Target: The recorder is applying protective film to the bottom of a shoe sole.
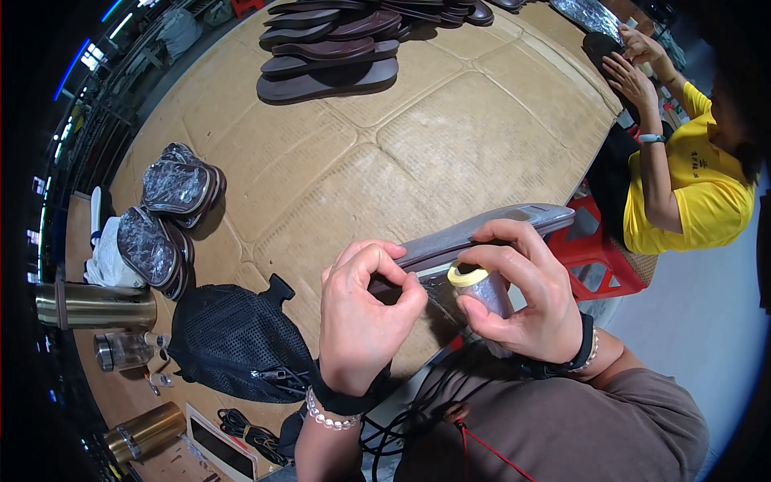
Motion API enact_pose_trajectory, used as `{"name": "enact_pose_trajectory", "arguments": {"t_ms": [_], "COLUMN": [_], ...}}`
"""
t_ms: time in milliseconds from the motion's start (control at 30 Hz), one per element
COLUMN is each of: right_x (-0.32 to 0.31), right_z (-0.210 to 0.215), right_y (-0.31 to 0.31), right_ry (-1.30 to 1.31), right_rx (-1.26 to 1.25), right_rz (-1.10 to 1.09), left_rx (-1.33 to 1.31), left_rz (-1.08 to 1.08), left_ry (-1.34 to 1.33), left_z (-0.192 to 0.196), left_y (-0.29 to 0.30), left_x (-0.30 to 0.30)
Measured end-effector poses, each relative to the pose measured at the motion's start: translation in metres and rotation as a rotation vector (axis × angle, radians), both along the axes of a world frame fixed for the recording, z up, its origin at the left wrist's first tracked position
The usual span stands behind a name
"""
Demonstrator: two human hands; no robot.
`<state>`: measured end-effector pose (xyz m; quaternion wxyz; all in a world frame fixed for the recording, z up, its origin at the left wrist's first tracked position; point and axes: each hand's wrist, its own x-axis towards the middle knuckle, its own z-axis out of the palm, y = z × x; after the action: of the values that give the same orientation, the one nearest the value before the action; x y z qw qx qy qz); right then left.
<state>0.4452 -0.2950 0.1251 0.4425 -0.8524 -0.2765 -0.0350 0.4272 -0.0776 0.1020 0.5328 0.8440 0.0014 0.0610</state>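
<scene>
My right hand is closed round a small roll of clear film with a yellow core, its open end facing up. The thumb and a finger of my left hand curl together in a pinch. Whatever may be between those fingertips is too small or too clear to make out. Just beyond both hands, a pair of dark shoe soles lies at the table's near edge, its upper face grey and shiny. My fingers hide part of it.
Bare brown soles are stacked at the far side. Film-wrapped soles, a black mesh bag, a metal flask and a phone are at left. A co-worker in yellow handles a dark sole at right, near a red stool.
</scene>
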Motion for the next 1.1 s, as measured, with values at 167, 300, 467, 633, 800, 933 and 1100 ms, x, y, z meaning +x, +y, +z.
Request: {"name": "enact_pose_trajectory", "arguments": {"t_ms": [167, 300, 467, 633, 800, 933, 1100], "right_x": [0.0, 0.0, -0.001, 0.0, 0.003, 0.003, 0.005], "right_z": [0.001, 0.001, -0.002, 0.0, -0.002, -0.004, -0.012], "right_y": [0.0, -0.001, 0.0, 0.0, -0.002, -0.002, -0.008], "right_ry": [-0.003, -0.013, -0.007, 0.0, -0.026, -0.05, -0.003], "right_rx": [-0.004, -0.005, 0.002, 0.005, 0.003, 0.022, 0.003], "right_rz": [-0.004, -0.009, -0.023, -0.018, -0.021, -0.01, -0.036], "left_rx": [-0.014, -0.067, -0.122, -0.142, -0.124, -0.066, -0.039], "left_rz": [0.001, 0.033, 0.018, 0.006, 0.001, 0.005, -0.035], "left_ry": [-0.002, 0.063, 0.087, 0.116, 0.1, 0.092, 0.114], "left_z": [0.001, -0.001, -0.001, 0.002, 0.0, 0.004, -0.002], "left_y": [-0.001, -0.002, 0.001, 0.003, 0.002, 0.003, -0.002], "left_x": [0.0, -0.001, -0.003, -0.002, -0.001, -0.005, -0.003]}}
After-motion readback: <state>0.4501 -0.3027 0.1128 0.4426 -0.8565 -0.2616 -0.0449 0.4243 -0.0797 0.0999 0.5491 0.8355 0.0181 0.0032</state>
